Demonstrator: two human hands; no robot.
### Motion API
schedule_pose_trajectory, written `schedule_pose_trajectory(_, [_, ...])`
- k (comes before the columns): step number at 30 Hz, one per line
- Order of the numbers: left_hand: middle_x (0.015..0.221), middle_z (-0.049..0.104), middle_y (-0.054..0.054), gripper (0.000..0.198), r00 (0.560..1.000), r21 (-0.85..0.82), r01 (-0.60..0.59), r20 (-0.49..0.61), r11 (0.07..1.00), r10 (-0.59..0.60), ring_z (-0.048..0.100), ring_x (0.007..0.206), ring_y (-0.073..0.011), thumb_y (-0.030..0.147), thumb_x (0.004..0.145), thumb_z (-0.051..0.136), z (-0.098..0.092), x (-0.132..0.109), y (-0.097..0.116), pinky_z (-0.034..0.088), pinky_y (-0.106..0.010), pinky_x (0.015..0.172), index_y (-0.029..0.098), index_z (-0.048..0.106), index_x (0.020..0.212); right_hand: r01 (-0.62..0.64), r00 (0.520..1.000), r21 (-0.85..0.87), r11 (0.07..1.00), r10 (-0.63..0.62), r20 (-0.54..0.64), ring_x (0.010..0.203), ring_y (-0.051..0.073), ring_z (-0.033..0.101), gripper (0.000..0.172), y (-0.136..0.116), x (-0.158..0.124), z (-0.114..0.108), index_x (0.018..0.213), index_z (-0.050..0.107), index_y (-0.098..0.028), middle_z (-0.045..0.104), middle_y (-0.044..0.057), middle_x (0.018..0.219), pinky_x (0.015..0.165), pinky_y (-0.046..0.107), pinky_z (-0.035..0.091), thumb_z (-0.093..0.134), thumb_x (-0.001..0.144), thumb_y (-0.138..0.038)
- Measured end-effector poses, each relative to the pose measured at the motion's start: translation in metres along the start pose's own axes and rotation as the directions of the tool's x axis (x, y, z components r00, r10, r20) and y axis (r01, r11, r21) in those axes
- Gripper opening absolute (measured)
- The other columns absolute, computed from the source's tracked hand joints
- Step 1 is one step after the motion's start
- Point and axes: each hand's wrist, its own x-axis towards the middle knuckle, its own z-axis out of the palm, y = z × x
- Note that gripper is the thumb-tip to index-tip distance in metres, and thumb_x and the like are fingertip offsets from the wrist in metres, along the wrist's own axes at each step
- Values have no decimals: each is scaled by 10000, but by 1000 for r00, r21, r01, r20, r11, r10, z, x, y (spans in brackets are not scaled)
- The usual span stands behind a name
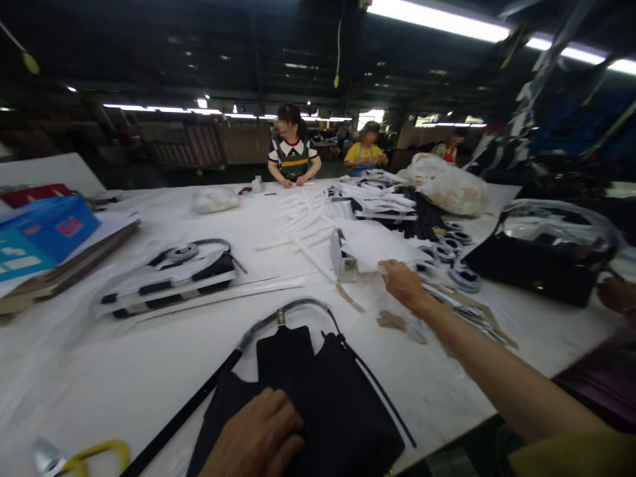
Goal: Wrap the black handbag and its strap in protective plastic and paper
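Observation:
A black handbag (342, 404) lies on the white table in front of me, its wrapped handle arched at the far side and a strap running to the lower left. My left hand (261, 434) presses on the bag with its fingers curled against the black material. Reaching forward, my right hand (403, 286) pinches the near edge of a thin white sheet (380, 244). That sheet drapes over a metal tape dispenser or similar holder (342, 255), whose exact kind I cannot make out. Crumpled clear plastic (405, 318) lies just below the right hand.
Yellow-handled scissors (94, 457) lie at the lower left. A partly wrapped black-and-white bag piece (173, 281), a blue box (50, 228), white strips (308, 222), grey rings (447, 245) and another black handbag (536, 265) surround the work area. Co-workers stand across the table; another person's hand (616, 295) is at right.

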Motion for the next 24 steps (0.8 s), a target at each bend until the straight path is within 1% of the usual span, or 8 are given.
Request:
schedule_pose_trajectory(4, [1007, 690, -16, 153, 933, -85, 213, -276, 973, -229, 654, 948, -177, 324, 927, 522, -30, -21, -9, 507, -244, 855, 285, 660, 981, 131, 975, 107, 986, -109, -194, 1244, 320, 500, 432, 2, -23, -4, 1298, 559, -132, 570, 157, 1341, 1058, 462, 387, 431, 905, -258])
schedule_pose_trajectory(7, [906, 696, -31, 255, 792, -94, 483, -376, 871, -480, 661, 862, -206, 415, 936, 450, -39, -48, -27, 501, -293, 775, 255, 643, 886, -27, 996, 403, 915, -11, 92, 1033, 336, 648, 414, -2, -52, 0, 1122, 673, -184, 701, 130, 1126, 927, 470, 499, 497, 855, -446])
schedule_pose_trajectory(8, [834, 695, -25, 287, 748, -99, 569, -349, 816, -564, 662, 791, -209, 440, 934, 434, -38, -56, -31, 492, -298, 718, 251, 631, 848, -149, 961, 520, 841, -1, 277, 981, 331, 673, 437, -7, -65, 2, 1081, 689, -190, 722, 129, 1071, 862, 449, 538, 520, 835, -509])
schedule_pose_trajectory(11, [757, 711, -18, 322, 642, -172, 722, -191, 670, -742, 677, 721, -228, 475, 926, 412, -27, -75, -33, 482, -309, 668, 250, 640, 899, -514, 731, 657, 551, -119, 672, 949, 311, 701, 564, -35, -104, 1, 1133, 681, -192, 728, 145, 1077, 780, 401, 584, 538, 821, -639])
schedule_pose_trajectory(13, [843, 742, -44, 390, 641, -302, 709, -101, 637, -761, 700, 806, -247, 502, 935, 377, -18, -81, -30, 507, -331, 731, 239, 640, 1052, -620, 630, 660, 424, -232, 741, 1083, 296, 666, 581, -60, -125, -6, 1202, 666, -237, 690, 109, 1214, 885, 387, 565, 538, 833, -666])
schedule_pose_trajectory(15, [960, 744, -76, 496, 675, -437, 647, -55, 625, -736, 700, 899, -257, 543, 940, 347, -10, -85, -28, 519, -355, 808, 218, 572, 1238, -656, 592, 670, 348, -313, 742, 1211, 284, 598, 555, -82, -138, -17, 1207, 675, -275, 649, 62, 1302, 998, 369, 510, 547, 835, -666])
schedule_pose_trajectory(18, [1126, 698, -123, 629, 691, -592, 554, -64, 585, -720, 668, 1021, -263, 588, 907, 415, -5, -86, -27, 517, -372, 889, 181, 449, 1386, -656, 587, 696, 292, -382, 714, 1196, 302, 608, 553, -101, -139, -37, 1174, 700, -254, 678, 85, 1253, 1032, 378, 489, 563, 820, -656])
schedule_pose_trajectory(24, [1208, 649, -152, 769, 674, -774, 289, -253, 563, -695, 652, 981, -229, 530, 793, 636, -15, -68, -11, 547, -315, 816, 161, 393, 1422, -358, 758, 859, 366, -424, 497, 1117, 327, 635, 727, -108, -102, -76, 1303, 590, -193, 668, 124, 1241, 983, 437, 505, 746, 677, -529])
